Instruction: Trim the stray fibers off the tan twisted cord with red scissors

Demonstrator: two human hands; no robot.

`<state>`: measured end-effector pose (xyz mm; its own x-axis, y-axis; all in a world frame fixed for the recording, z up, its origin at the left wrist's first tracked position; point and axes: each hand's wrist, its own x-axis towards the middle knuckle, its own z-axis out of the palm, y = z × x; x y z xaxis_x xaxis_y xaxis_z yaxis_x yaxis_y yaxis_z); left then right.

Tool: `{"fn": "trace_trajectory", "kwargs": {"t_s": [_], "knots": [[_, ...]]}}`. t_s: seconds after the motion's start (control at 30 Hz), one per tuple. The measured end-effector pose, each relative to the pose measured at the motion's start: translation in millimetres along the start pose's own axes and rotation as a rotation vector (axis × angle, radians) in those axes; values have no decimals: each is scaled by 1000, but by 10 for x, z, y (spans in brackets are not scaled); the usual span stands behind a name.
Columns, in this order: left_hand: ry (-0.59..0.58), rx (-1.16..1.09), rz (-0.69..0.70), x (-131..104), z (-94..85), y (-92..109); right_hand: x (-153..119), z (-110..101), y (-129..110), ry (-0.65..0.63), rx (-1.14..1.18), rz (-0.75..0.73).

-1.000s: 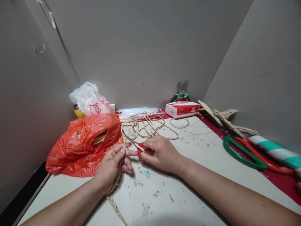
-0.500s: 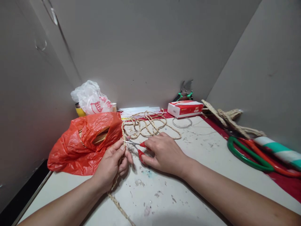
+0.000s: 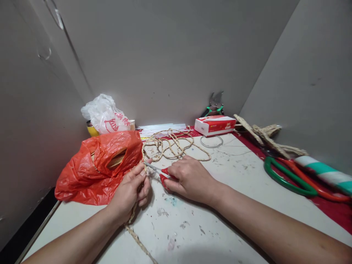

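My left hand (image 3: pixel 132 189) pinches a twisted straw-coloured rope (image 3: pixel 139 242) between thumb and fingers. One length of the rope runs down toward the front edge, and the rest lies in loose loops on the table behind. In my right hand (image 3: pixel 189 178) is a small pair of scissors (image 3: pixel 164 177) with red handles. Thumb and fingers sit in the handle loops. The blades point left and their tips touch or nearly touch the rope just above my left fingertips; whether they cut into it I cannot tell.
A red plastic bag (image 3: pixel 82 172) with thin wooden pieces lies left, a white bag (image 3: pixel 106 113) behind it. At the back stand a tissue pack (image 3: pixel 216 125), a wire coil (image 3: pixel 211 142) and green-handled pruners (image 3: pixel 215 104). Large green-and-orange-handled shears (image 3: pixel 291 181) and dry fibre strips (image 3: pixel 271 137) lie right.
The scissors have closed: their handles and blades are nearer together than before. My left fingers have curled in slightly. The whole view has shifted a little.
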<state>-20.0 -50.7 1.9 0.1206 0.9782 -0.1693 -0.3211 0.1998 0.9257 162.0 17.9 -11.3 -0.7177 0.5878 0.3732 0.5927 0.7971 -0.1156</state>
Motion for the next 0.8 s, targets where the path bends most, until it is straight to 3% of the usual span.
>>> {"fn": "trace_trajectory", "kwargs": {"t_s": [0.33, 0.5, 0.8], "knots": [[4, 107, -13, -1, 7, -79, -7, -8, -34, 32, -37, 64], [15, 93, -21, 13, -6, -100, -8, 5, -24, 7, 14, 18], [40, 29, 47, 31, -36, -40, 9, 38, 58, 153, 103, 94]]}}
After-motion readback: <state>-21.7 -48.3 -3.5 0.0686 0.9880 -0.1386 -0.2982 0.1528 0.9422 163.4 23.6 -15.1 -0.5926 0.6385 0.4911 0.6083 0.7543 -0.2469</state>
